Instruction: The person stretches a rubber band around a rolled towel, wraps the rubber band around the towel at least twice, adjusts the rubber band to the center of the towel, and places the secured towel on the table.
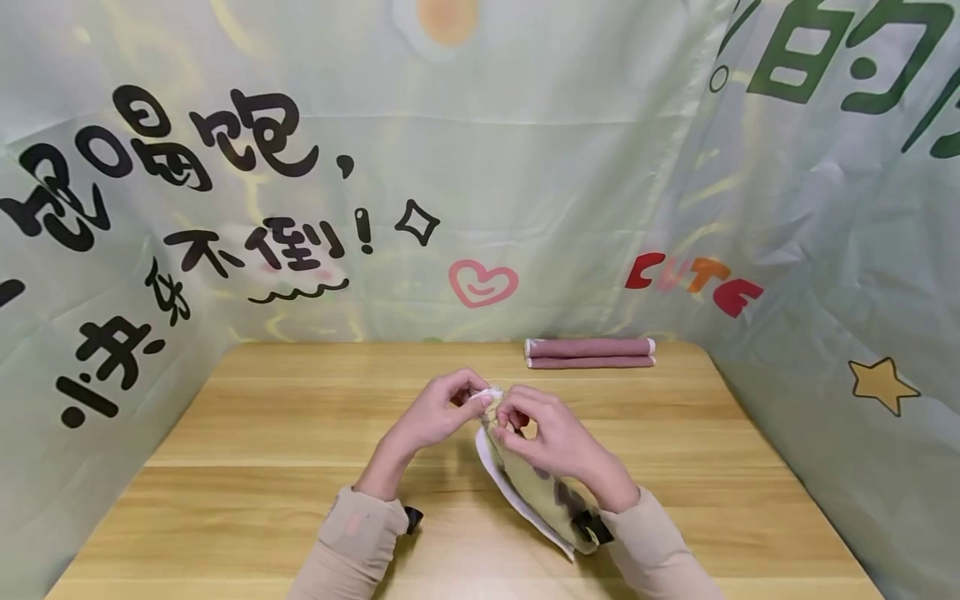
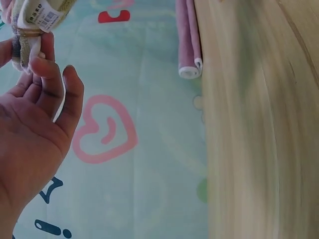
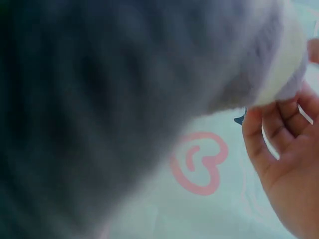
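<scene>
The left hand [image 1: 438,412] pinches the far end of an olive-beige, dark-patched soft cloth with a white border [image 1: 534,482], thumb against fingers. The right hand [image 1: 555,433] pinches the same cloth just to the right, its fingers bent and their tips close together. The hands are near each other without visible contact.

The cloth is at the centre of the scene, slightly right. It slants from the hands towards the near right, and its near end lies beside the right wrist. Whether that end touches the worktop cannot be determined. A white printed label with a barcode [image 2: 48,20] shows on the cloth at the left hand. In the right wrist view the cloth is blurred and fills much of the left side.

On the light wood-grain worktop [image 1: 300,433], at the far edge right of centre, lies a mauve rolled fabric with white edging [image 1: 590,350], well apart from the cloth. Beyond stands a pale green fabric backdrop [image 1: 570,183] bearing a pink heart outline [image 1: 483,283]. Both arms wear beige sleeves [image 1: 360,533].
</scene>
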